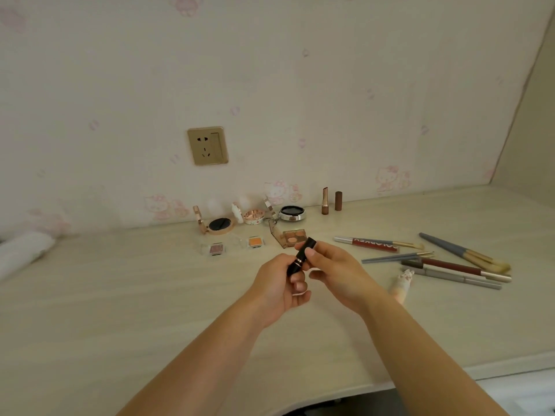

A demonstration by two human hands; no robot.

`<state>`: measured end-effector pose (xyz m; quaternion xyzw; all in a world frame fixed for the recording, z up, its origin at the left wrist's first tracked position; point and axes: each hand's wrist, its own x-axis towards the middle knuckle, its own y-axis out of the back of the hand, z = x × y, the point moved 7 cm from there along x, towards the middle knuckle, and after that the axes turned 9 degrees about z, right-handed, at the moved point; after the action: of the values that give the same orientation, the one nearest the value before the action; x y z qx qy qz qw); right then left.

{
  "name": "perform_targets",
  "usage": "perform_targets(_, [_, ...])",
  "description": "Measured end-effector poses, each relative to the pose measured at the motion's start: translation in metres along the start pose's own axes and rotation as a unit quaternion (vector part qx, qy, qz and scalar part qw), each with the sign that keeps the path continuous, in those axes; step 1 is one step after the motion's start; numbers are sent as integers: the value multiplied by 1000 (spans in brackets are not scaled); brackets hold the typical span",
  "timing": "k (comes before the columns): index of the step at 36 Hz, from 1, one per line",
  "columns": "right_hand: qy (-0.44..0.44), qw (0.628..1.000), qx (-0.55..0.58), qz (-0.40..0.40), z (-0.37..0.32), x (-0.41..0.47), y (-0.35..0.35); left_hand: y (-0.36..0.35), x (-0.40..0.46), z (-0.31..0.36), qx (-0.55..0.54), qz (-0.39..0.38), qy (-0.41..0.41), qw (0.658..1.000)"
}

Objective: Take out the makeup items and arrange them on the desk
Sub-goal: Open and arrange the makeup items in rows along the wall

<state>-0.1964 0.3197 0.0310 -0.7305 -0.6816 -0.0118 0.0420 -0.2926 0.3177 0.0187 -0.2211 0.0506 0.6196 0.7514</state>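
Note:
Above the middle of the desk (120, 295) I hold a black lipstick tube (301, 255) with a gold band in both hands. My left hand (277, 288) grips its lower end; my right hand (332, 273) pinches its upper end, the cap. Behind them lie an open eyeshadow palette (289, 238), two small clear eyeshadow pans (216, 249) (256, 242), three open compacts (217, 225) (253, 216) (291, 213), and an opened lipstick (325, 201) standing beside its brown cap (338, 201).
To the right lie several brushes and pencils (459, 262), a lip gloss tube (369, 244) and a small cat-topped tube (401, 285). A white roll (21, 250) lies at the far left. A wall socket (207, 145) sits above. The desk's front edge (495, 369) curves near my arms.

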Motion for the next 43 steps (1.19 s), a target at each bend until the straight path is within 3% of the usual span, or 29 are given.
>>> perform_targets(12, [-18,995,-25,99,-7,49,95,-71,60,4,143,-64,-41,987])
perform_targets(19, [-40,960,131,246,-11,90,170,-99,111,20,243,1,-131,961])
perform_targets(26, [-3,956,-160,247,-6,140,200,-123,171,49,274,98,-214,932])
perform_targets(31, [1,916,-343,207,5,174,195,-120,201,61,329,182,-247,893])
perform_targets(43, [-35,856,-491,160,38,207,184,-115,227,53,519,215,-236,793])
